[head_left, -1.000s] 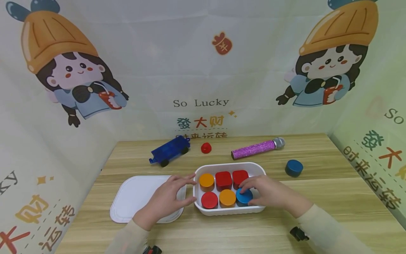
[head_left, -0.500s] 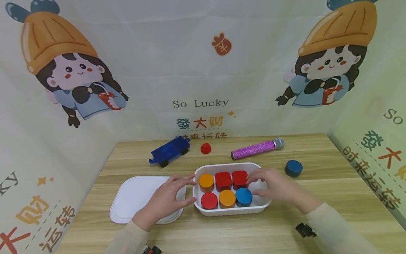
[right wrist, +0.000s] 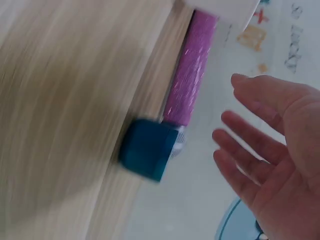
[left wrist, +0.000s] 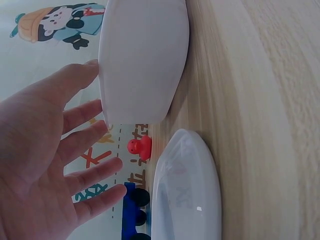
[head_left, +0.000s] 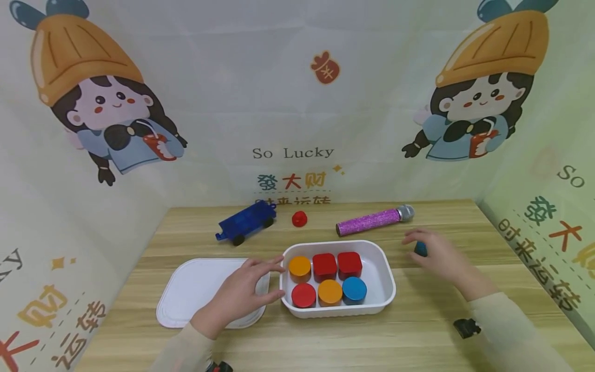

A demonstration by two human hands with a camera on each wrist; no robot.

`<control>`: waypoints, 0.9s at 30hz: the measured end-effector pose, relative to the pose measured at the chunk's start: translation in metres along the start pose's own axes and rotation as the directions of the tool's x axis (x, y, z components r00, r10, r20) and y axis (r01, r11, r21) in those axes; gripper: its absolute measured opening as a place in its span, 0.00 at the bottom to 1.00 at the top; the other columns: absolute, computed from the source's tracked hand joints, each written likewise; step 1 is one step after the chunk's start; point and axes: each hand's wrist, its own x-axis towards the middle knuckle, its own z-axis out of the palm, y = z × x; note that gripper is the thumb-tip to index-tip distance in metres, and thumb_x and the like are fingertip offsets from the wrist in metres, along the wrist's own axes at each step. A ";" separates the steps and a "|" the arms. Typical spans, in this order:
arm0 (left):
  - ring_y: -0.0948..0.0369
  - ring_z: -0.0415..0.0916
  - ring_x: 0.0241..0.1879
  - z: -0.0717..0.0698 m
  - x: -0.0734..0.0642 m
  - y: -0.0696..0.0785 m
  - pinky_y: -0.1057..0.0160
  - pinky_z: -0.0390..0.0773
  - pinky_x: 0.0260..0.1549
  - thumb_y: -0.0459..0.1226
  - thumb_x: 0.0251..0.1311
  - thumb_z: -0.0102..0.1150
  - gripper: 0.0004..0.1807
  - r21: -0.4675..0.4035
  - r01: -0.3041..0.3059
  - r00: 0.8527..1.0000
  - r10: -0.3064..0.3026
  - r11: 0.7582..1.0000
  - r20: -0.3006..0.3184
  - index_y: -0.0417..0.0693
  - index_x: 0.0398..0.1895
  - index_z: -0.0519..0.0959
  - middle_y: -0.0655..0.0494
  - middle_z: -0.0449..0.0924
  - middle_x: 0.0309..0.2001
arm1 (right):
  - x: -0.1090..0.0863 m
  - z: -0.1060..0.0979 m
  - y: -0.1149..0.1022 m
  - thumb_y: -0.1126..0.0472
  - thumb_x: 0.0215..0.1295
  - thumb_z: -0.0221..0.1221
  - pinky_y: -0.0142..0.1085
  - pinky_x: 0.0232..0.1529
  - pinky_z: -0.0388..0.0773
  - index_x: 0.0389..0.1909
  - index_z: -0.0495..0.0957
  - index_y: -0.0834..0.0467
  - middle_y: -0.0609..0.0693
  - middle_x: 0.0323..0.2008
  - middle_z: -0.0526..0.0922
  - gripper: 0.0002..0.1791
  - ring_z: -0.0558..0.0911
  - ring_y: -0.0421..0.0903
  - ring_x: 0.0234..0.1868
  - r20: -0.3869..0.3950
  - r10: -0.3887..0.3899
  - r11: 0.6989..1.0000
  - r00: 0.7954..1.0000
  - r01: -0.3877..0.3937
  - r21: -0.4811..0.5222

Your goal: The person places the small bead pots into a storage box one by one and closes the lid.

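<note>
A white oval-cornered box (head_left: 382, 299) holds several colored blocks: round orange, round red, square red and a round blue block (head_left: 354, 289) at the near right. At the box's left end my left hand (head_left: 237, 292) has spread fingers, the thumb and fingertips right at the rim. In the left wrist view the same hand (left wrist: 50, 145) shows its palm, holding nothing. My right hand (head_left: 439, 258) hovers over another round blue block (head_left: 420, 249) on the table, partly covering it. In the right wrist view the fingers stand apart from this blue block (right wrist: 147, 150).
A white lid (head_left: 186, 294) lies left of the box, partly under the left hand. Behind are a blue toy wagon (head_left: 246, 223), a small red rubber duck (head_left: 299, 219) and a purple glitter microphone (head_left: 372, 222). A printed cloth (head_left: 223, 103) surrounds the wooden table.
My right hand has let go of the blue block in the box and moved right and back to the other blue block. The left hand has stayed at the box's rim.
</note>
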 end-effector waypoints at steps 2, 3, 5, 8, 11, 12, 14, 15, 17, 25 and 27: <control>0.57 0.72 0.65 0.000 0.000 0.000 0.44 0.79 0.62 0.56 0.60 0.71 0.27 0.000 0.004 1.000 -0.004 1.000 0.004 0.63 0.62 0.82 0.68 0.71 0.74 | -0.001 -0.001 0.010 0.67 0.64 0.68 0.64 0.63 0.75 0.49 0.84 0.66 0.69 0.57 0.81 0.14 0.78 0.71 0.61 -0.008 0.016 1.000 1.000 -0.016 -0.019; 0.57 0.72 0.65 0.000 0.000 -0.001 0.44 0.79 0.62 0.56 0.60 0.71 0.27 0.002 0.006 1.000 -0.006 1.000 0.004 0.63 0.62 0.82 0.68 0.71 0.74 | -0.001 -0.002 0.014 0.66 0.64 0.69 0.64 0.62 0.75 0.49 0.84 0.67 0.70 0.58 0.80 0.14 0.78 0.71 0.60 -0.013 0.016 1.000 1.000 -0.016 -0.026; 0.57 0.72 0.65 0.000 0.000 -0.001 0.45 0.79 0.63 0.57 0.60 0.71 0.27 0.004 0.010 1.000 -0.010 1.000 0.004 0.64 0.62 0.82 0.69 0.71 0.74 | -0.002 -0.003 0.022 0.66 0.63 0.70 0.65 0.62 0.75 0.49 0.83 0.68 0.72 0.58 0.79 0.16 0.78 0.72 0.60 -0.023 0.011 0.999 1.000 -0.012 -0.035; 0.57 0.72 0.65 0.000 0.001 0.000 0.45 0.79 0.63 0.56 0.59 0.71 0.27 0.006 0.012 1.000 -0.012 1.000 0.000 0.63 0.62 0.82 0.69 0.71 0.74 | -0.002 -0.003 0.033 0.64 0.62 0.70 0.65 0.61 0.75 0.50 0.83 0.69 0.73 0.58 0.79 0.18 0.78 0.72 0.59 -0.026 0.007 0.998 1.000 -0.008 -0.056; 0.57 0.72 0.65 0.000 0.001 0.001 0.44 0.79 0.63 0.55 0.60 0.72 0.27 0.006 0.010 1.000 -0.010 1.000 0.000 0.63 0.62 0.82 0.68 0.71 0.74 | -0.002 -0.002 0.039 0.62 0.63 0.71 0.65 0.61 0.74 0.50 0.83 0.68 0.74 0.58 0.78 0.18 0.77 0.73 0.59 -0.017 0.024 0.997 1.000 -0.025 -0.072; 0.57 0.72 0.65 0.000 0.001 0.001 0.44 0.79 0.63 0.55 0.60 0.72 0.27 0.005 0.010 1.000 -0.010 1.000 0.001 0.63 0.62 0.82 0.68 0.71 0.74 | -0.003 -0.001 0.041 0.61 0.63 0.71 0.66 0.61 0.74 0.50 0.83 0.67 0.74 0.58 0.78 0.18 0.77 0.73 0.59 -0.012 0.033 0.997 0.999 -0.034 -0.075; 0.57 0.72 0.65 0.000 0.000 0.001 0.44 0.79 0.63 0.55 0.60 0.72 0.27 0.002 0.011 1.000 -0.011 1.000 0.003 0.63 0.61 0.82 0.68 0.71 0.73 | -0.003 0.000 0.043 0.60 0.62 0.71 0.66 0.60 0.75 0.49 0.84 0.66 0.74 0.58 0.79 0.18 0.78 0.73 0.59 -0.003 0.046 0.995 0.999 -0.046 -0.083; 0.57 0.72 0.65 0.000 0.000 0.001 0.44 0.79 0.63 0.55 0.60 0.72 0.27 0.001 0.012 1.000 -0.012 1.000 0.003 0.63 0.61 0.82 0.69 0.72 0.73 | -0.003 0.000 0.043 0.60 0.62 0.71 0.66 0.60 0.75 0.49 0.84 0.66 0.73 0.58 0.79 0.18 0.78 0.73 0.59 0.000 0.053 0.995 0.999 -0.053 -0.083; 0.57 0.72 0.64 0.000 0.000 0.002 0.44 0.79 0.63 0.55 0.60 0.72 0.27 0.001 0.012 1.000 -0.012 1.000 0.004 0.63 0.61 0.82 0.69 0.72 0.73 | -0.004 0.000 0.044 0.60 0.62 0.71 0.65 0.59 0.76 0.48 0.84 0.65 0.73 0.56 0.80 0.17 0.79 0.73 0.58 0.008 0.058 0.994 0.998 -0.057 -0.093; 0.57 0.73 0.64 -0.001 0.001 0.001 0.44 0.79 0.62 0.56 0.60 0.71 0.26 0.009 0.005 1.000 -0.005 1.000 0.000 0.63 0.61 0.83 0.69 0.72 0.73 | -0.005 -0.001 0.047 0.63 0.58 0.73 0.64 0.58 0.77 0.45 0.85 0.66 0.69 0.49 0.85 0.16 0.82 0.71 0.54 0.029 0.054 0.994 0.998 -0.050 -0.101; 0.57 0.73 0.64 -0.001 0.001 0.001 0.45 0.79 0.62 0.56 0.60 0.71 0.26 0.012 0.002 1.000 -0.002 1.000 0.001 0.63 0.61 0.82 0.69 0.72 0.73 | -0.005 -0.002 0.047 0.64 0.57 0.73 0.64 0.57 0.78 0.44 0.85 0.67 0.68 0.48 0.86 0.16 0.82 0.71 0.53 0.032 0.056 0.994 0.998 -0.053 -0.094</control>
